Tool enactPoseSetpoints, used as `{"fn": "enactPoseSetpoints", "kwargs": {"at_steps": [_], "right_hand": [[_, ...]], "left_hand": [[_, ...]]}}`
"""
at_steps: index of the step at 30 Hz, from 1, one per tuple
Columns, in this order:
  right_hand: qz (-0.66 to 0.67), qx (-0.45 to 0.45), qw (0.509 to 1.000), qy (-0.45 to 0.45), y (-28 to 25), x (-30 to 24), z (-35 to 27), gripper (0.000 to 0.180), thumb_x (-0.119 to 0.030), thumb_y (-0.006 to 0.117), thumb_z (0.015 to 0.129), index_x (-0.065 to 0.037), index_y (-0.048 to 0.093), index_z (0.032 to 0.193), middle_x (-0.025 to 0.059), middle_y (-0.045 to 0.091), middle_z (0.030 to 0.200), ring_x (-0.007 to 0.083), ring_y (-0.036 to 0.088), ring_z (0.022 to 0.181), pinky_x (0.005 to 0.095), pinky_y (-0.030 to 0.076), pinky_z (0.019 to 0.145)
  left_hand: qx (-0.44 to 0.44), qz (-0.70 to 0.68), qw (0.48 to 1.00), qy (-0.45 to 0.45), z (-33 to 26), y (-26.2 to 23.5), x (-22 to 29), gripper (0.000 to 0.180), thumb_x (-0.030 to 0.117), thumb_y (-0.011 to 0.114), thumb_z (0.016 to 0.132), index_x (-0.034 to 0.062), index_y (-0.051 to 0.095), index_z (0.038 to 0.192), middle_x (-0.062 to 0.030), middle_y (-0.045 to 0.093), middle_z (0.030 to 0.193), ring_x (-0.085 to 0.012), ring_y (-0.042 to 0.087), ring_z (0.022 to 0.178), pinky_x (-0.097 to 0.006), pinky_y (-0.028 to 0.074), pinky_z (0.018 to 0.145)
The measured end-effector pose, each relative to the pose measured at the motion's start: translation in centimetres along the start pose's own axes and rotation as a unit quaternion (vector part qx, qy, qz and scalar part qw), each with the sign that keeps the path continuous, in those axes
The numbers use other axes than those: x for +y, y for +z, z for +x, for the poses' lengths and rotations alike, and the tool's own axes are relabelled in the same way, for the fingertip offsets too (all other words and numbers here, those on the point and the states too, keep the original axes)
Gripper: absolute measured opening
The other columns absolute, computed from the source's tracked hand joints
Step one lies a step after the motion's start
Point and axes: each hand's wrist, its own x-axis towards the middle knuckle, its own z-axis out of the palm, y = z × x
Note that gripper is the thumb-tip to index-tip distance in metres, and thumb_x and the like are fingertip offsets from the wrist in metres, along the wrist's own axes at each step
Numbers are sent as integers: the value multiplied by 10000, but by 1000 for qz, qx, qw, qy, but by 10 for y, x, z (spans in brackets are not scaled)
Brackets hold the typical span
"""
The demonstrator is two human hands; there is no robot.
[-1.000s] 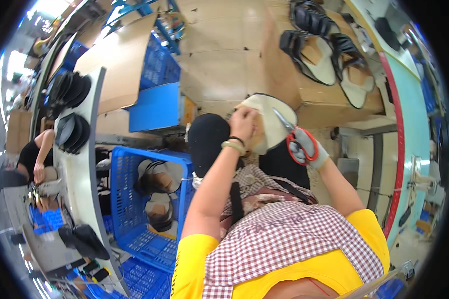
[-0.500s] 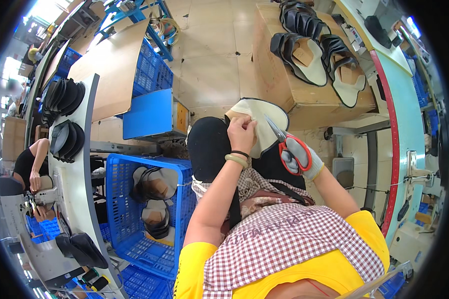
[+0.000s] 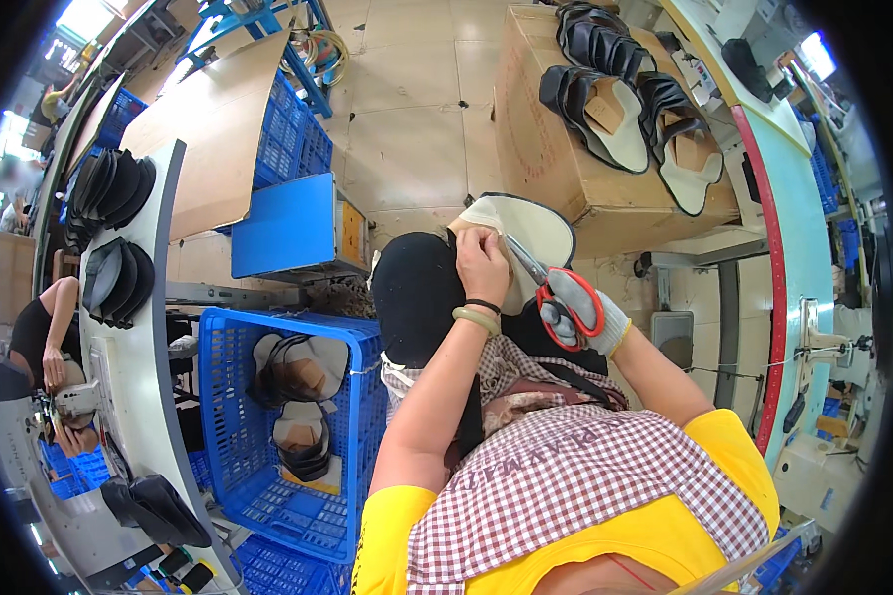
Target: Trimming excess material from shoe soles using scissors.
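Over my lap lies a cream shoe upper (image 3: pixel 533 226) with a dark edge. My left hand (image 3: pixel 482 263), bare, pinches its tan part, fingers closed. A pair of scissors (image 3: pixel 575 306) with red and black handles is in my right hand (image 3: pixel 580 317), which wears a pale glove with grey fingers. The scissor blades reach across the upper, their tips close to my left fingers. Whether the blades are cutting anything is too small to tell. Black cloth (image 3: pixel 414 297) covers my left thigh beside the left hand.
At my left stands a blue crate (image 3: pixel 230 416) with several uppers inside. A white bench (image 3: pixel 164 327) carries black pieces; beyond it a co-worker's arm (image 3: pixel 58 312) is at a sewing machine. Ahead right, a cardboard box (image 3: pixel 556 188) bears stacked uppers. A red-edged table (image 3: pixel 779 297) runs along the right.
My right hand has moved a little to the left, bringing the scissor tips nearer my left fingers. My left hand still pinches the upper.
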Motion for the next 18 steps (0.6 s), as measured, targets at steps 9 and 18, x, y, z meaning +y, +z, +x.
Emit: {"fn": "enactPoseSetpoints", "kwargs": {"at_steps": [9, 18], "right_hand": [[76, 20, 997, -16, 9, 12, 13, 317, -444, 573, 909, -135, 520, 956, -2, 545, 661, 68, 437, 434, 208, 347, 370], [24, 45, 999, -5, 12, 3, 13, 270, -381, 577, 913, -161, 542, 1065, -14, 510, 650, 61, 413, 404, 216, 318, 350]], "left_hand": [[-48, -3, 999, -11, -1, 0, 6, 65, 52, 569, 847, 5, 531, 825, -141, 527, 839, -336, 535, 789, -403, 444, 709], [-47, -17, 999, 5, -7, -2, 4, 55, 40, 546, 856, -7, 518, 849, -156, 517, 853, -350, 520, 805, -406, 434, 730]]}}
